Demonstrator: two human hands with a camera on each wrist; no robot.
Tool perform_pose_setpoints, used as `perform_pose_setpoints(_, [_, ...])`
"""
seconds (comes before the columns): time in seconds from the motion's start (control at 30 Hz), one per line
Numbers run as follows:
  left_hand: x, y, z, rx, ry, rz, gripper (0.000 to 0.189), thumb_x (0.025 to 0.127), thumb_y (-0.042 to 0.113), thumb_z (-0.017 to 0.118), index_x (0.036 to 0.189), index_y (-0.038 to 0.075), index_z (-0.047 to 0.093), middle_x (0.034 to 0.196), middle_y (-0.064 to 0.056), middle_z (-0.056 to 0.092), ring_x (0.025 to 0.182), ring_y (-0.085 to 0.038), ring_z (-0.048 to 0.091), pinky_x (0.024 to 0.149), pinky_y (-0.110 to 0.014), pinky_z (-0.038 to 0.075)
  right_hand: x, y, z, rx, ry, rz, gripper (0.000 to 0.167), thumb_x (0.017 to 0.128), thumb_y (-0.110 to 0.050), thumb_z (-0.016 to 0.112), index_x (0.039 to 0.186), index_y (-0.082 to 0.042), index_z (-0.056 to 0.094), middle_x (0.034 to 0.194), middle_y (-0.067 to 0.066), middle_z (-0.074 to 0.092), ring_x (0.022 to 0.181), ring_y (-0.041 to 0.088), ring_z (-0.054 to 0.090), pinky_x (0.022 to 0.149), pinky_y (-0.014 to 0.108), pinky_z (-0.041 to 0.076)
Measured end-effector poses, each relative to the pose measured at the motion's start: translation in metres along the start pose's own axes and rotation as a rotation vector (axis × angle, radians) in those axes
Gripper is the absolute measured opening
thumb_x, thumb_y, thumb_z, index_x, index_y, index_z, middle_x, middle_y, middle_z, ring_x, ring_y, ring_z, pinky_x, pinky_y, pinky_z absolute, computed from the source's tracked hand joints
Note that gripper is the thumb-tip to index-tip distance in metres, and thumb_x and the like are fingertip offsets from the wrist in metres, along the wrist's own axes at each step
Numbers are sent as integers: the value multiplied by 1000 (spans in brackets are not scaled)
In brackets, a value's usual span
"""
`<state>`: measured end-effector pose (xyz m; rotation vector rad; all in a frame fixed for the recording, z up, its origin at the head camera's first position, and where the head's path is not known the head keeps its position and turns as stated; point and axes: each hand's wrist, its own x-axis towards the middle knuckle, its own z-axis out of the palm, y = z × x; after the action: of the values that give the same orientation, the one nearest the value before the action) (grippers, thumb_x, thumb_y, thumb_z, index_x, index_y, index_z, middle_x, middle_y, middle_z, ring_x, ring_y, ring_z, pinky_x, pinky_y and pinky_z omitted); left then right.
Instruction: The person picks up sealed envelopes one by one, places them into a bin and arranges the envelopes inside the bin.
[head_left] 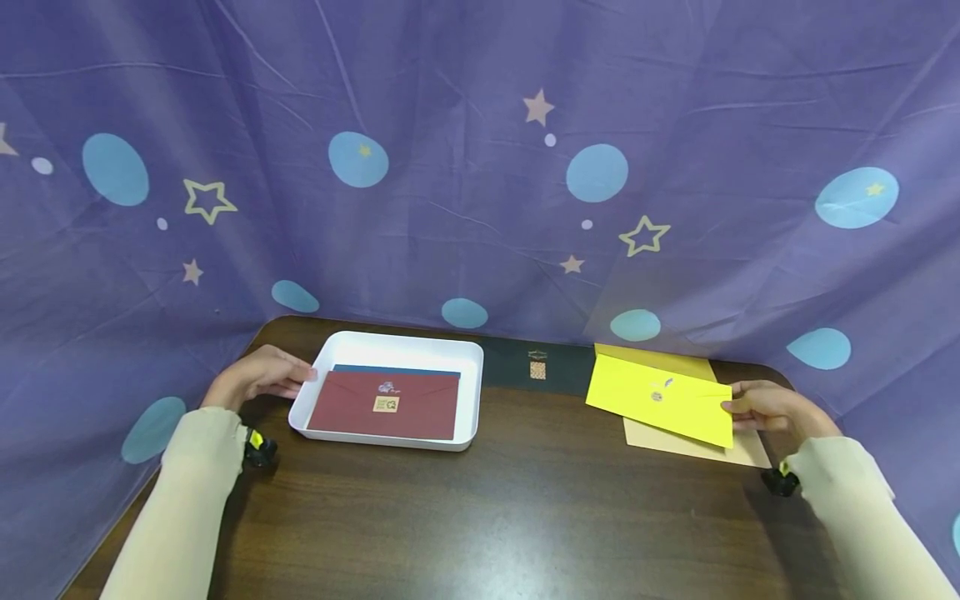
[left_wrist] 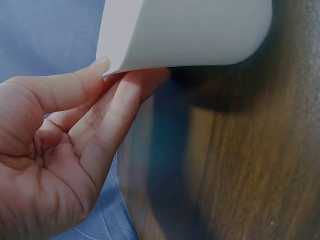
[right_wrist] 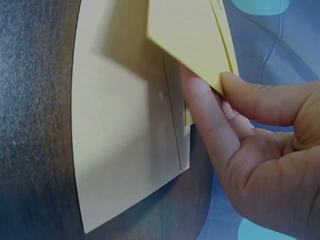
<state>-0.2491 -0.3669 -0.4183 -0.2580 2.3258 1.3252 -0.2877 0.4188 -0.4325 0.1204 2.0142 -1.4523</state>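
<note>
My left hand grips the left side of a white tray, thumb at the rim and fingers beneath it, as the left wrist view shows. Inside the tray a dark red envelope with a tan seal lies over a blue one. On the right, my right hand pinches the right end of a bright yellow envelope between thumb and fingers. This envelope is tilted and raised over a cream envelope, casting a shadow on it.
A dark green envelope with gold print lies at the back of the brown table, between tray and yellow envelope. A darker yellow envelope shows behind the held one. A purple curtain with stars hangs along the table's back and sides.
</note>
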Motion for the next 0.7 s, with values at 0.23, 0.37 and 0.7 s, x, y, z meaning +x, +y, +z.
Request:
perform_pose_setpoints(0.23, [0, 0, 0, 3, 5, -1, 52, 98, 15, 66, 133, -21, 53, 91, 2, 75, 79, -6, 70, 75, -26, 64, -1, 4, -1, 1, -22, -25, 42, 97, 9, 52, 132, 14, 30, 96, 1, 67, 86, 12, 71, 81, 30, 64])
perform_pose_setpoints(0.37, [-1, 0, 0, 8, 14, -5, 51, 98, 15, 66, 132, -21, 54, 91, 1, 75, 78, -6, 70, 75, -26, 64, -1, 7, -1, 32, -39, -39, 39, 99, 8, 51, 132, 8, 31, 95, 1, 65, 85, 13, 71, 82, 31, 64])
perform_pose_setpoints(0.7, [0, -1, 0, -2, 6, -4, 51, 98, 15, 66, 132, -21, 54, 92, 1, 75, 79, -6, 71, 75, -26, 64, -3, 13, 1, 281, -76, -30, 24, 100, 6, 55, 113, -14, 53, 95, -1, 70, 89, 14, 72, 85, 33, 63])
